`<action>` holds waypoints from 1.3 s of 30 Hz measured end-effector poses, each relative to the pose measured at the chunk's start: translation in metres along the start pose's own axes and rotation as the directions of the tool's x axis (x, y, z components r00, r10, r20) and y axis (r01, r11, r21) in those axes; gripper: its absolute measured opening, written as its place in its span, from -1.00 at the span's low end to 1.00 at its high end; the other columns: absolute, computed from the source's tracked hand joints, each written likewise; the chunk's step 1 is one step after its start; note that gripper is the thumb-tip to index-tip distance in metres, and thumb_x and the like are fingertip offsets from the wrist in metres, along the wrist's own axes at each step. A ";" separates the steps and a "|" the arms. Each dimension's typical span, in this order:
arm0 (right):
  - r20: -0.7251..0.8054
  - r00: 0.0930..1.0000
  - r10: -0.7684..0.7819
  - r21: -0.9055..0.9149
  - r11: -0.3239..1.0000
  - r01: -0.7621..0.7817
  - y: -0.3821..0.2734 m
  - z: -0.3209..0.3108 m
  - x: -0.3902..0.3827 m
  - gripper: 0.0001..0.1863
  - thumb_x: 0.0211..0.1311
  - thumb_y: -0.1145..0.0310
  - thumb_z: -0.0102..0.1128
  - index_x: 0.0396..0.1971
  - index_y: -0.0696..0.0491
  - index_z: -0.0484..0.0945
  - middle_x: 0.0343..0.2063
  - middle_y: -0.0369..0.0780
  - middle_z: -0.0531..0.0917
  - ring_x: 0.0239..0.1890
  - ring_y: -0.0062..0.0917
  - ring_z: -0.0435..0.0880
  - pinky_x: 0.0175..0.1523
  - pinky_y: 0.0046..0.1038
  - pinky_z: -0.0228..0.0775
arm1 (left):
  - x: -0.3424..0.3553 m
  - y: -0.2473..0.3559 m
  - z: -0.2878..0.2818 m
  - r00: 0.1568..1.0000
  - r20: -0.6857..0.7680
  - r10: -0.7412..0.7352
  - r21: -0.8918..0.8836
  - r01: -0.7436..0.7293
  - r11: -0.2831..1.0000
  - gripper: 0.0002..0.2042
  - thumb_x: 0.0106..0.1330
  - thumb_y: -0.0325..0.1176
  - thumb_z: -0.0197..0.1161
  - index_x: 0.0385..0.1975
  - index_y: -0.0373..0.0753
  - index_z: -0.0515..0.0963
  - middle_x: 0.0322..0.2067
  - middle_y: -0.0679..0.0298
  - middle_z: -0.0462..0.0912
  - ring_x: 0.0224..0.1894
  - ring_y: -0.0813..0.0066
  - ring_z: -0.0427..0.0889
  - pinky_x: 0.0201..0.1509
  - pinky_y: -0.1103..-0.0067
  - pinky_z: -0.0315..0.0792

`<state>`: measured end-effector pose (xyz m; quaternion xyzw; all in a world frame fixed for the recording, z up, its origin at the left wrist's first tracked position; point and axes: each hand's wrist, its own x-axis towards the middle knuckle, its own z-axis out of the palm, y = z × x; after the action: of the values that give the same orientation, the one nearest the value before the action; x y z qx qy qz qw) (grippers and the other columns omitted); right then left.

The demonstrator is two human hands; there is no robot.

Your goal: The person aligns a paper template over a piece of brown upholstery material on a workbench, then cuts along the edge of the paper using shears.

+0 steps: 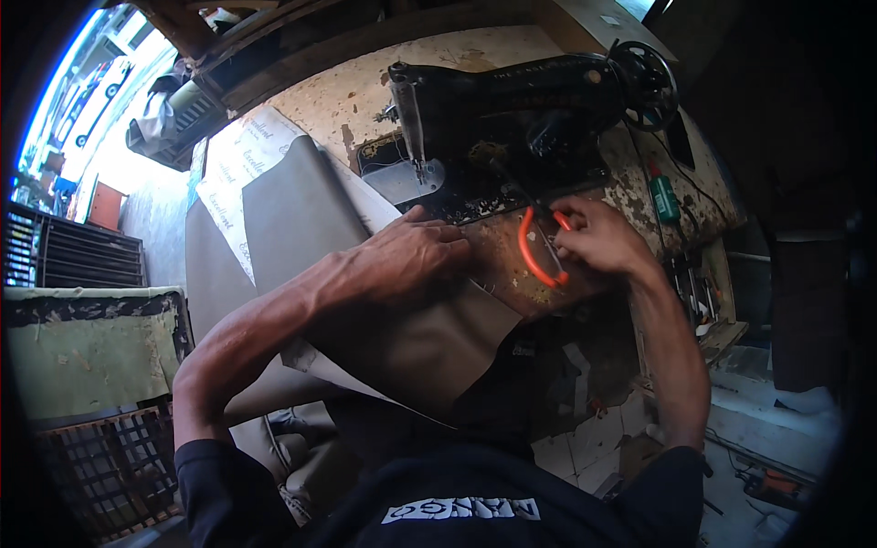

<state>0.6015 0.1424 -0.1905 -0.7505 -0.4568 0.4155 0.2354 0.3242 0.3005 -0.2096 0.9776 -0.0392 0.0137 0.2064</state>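
Observation:
A grey-brown sheet of leatherette (306, 210) with a white printed backing spreads over the table's left side and hangs toward my lap. My left hand (411, 254) is closed at its edge, just in front of the sewing machine, thumb on top and fingers bent; the fingertips are partly hidden. In my right hand (598, 237) is a pair of scissors with orange handles (524, 245). Their dark blades point away from me, over the front of the black sewing machine (512, 105). The needle area is beyond my left hand, apart from it.
A green bottle (663, 194) lies at the table's right, near a cable and the machine's handwheel (645, 87). Tools sit in a side tray (703, 297) below. At left stand a green-covered surface (96, 352) and dark slatted racks (78, 251). The worn tabletop (507, 251) shows between my hands.

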 end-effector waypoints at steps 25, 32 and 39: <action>0.690 0.675 0.262 -0.707 0.446 0.549 -0.174 -0.031 -0.006 -0.18 -0.10 -0.39 0.46 -0.16 0.10 0.57 -0.24 -0.11 0.70 -0.04 -0.16 0.69 0.01 -0.18 0.52 | -0.017 0.003 -0.008 0.992 -0.111 0.058 -0.077 -0.066 0.995 -0.80 0.28 -0.38 0.25 -0.16 -0.29 0.49 -0.15 0.08 0.58 0.04 0.09 0.57 0.15 0.23 0.41; 0.714 0.627 0.312 -0.694 0.435 0.574 -0.185 -0.008 0.013 -0.12 -0.10 -0.43 0.44 0.01 0.03 0.59 -0.21 -0.10 0.72 -0.02 -0.16 0.69 0.01 -0.18 0.52 | -0.020 0.009 -0.017 0.997 -0.081 0.015 -0.096 -0.023 0.995 -0.76 0.21 -0.42 0.27 -0.14 -0.30 0.50 -0.15 0.09 0.59 0.03 0.08 0.57 0.15 0.24 0.42; 0.748 0.587 0.310 -0.660 0.447 0.604 -0.185 -0.005 0.022 -0.05 -0.13 -0.43 0.45 0.15 -0.02 0.57 -0.15 -0.08 0.73 0.01 -0.17 0.69 0.03 -0.22 0.52 | -0.023 0.009 -0.016 0.992 -0.122 0.025 -0.099 -0.037 0.994 -0.74 0.18 -0.43 0.28 -0.13 -0.30 0.50 -0.14 0.08 0.58 0.04 0.08 0.56 0.15 0.24 0.42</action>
<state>0.5200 0.2487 -0.0616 -0.4361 -0.7265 0.3743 -0.3767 0.3007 0.3003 -0.1924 0.9625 -0.0426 0.0738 0.2575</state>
